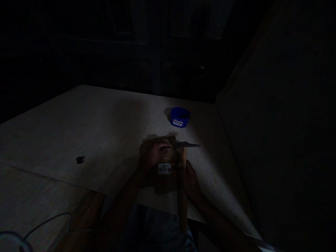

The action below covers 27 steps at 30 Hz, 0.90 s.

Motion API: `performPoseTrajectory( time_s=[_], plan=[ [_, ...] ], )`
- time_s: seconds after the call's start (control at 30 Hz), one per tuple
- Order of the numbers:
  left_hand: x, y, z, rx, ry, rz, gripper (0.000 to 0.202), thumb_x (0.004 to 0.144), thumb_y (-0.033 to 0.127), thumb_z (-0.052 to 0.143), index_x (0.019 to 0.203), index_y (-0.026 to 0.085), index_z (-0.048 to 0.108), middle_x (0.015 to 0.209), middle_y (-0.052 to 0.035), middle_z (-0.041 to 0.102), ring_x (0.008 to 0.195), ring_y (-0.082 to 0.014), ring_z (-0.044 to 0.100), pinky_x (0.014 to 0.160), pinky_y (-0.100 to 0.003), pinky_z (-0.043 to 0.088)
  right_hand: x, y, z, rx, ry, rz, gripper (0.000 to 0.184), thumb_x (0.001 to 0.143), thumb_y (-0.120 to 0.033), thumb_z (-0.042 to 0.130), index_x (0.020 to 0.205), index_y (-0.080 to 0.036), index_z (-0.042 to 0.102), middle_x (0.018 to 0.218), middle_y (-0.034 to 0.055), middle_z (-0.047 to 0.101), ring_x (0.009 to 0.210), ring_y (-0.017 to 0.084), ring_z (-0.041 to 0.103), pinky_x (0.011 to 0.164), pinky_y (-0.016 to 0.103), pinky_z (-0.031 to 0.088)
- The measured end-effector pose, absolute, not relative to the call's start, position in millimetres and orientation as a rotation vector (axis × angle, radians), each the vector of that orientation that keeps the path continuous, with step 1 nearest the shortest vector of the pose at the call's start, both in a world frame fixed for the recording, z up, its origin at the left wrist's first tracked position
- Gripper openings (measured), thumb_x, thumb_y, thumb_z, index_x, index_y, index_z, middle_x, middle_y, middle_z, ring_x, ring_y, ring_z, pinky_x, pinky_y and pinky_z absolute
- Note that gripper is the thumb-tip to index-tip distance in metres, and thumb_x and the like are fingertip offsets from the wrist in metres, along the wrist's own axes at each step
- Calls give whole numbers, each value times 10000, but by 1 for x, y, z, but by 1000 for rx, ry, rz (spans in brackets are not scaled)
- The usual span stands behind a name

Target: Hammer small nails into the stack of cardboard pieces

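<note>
The scene is very dark. My left hand (pixel 153 155) rests on a small brown wooden board (pixel 157 144) lying on the pale table (pixel 99 133), its fingers curled against the board. A white label reading 1218 (pixel 164 169) shows between my hands. My right hand (pixel 190 178) is closed round a wooden handle (pixel 183 196) that runs back toward me. The handle carries a dark metal head (pixel 187 145) with a pointed tip, lying across the board's far edge.
A blue round container (pixel 179 117) with a label stands on the table beyond the board. A small dark object (pixel 80 160) lies at the left. A cable (pixel 39 225) loops at the lower left. A dark panel (pixel 275 140) rises on the right.
</note>
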State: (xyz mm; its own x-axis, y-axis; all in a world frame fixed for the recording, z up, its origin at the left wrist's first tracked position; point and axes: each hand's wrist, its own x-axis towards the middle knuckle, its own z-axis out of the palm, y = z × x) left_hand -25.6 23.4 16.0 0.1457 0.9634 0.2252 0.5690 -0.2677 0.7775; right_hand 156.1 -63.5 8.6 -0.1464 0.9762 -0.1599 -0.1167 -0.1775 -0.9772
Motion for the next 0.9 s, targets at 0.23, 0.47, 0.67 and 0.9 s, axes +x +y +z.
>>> performPoseTrajectory(
  time_s=[0.23,0.47,0.67,0.9],
  plan=[
    [-30,25,6,1915,1383,985,141,861,244,670,953,230,776,1003,-32,757,963,-183,699,906,-338,557,154,-65,14,-1184,-1117,1513,442,894,-647,542,1046,-232,536,1052,96,747,801,250,756,654,364,614],
    [-31,19,6,1810,1381,983,280,855,287,672,1124,227,726,1138,-54,740,1025,-205,699,910,-355,574,158,-66,12,-1247,-1174,1402,387,931,-592,517,1046,-227,574,1008,80,753,775,231,736,648,347,605],
    [-34,0,14,1883,1578,1078,348,881,326,654,1219,243,670,1131,-60,725,1039,-214,682,960,-385,554,160,-66,7,-1237,-1245,1415,412,943,-577,507,1133,-225,607,1027,80,755,783,240,732,664,362,614],
    [-44,-39,25,2096,1808,916,622,834,492,695,1361,196,548,1389,-156,582,1293,-332,542,1068,-487,477,158,-68,9,-1242,-1244,1425,428,947,-584,498,1147,-219,595,1016,69,752,715,203,718,593,307,590]
  ],
)
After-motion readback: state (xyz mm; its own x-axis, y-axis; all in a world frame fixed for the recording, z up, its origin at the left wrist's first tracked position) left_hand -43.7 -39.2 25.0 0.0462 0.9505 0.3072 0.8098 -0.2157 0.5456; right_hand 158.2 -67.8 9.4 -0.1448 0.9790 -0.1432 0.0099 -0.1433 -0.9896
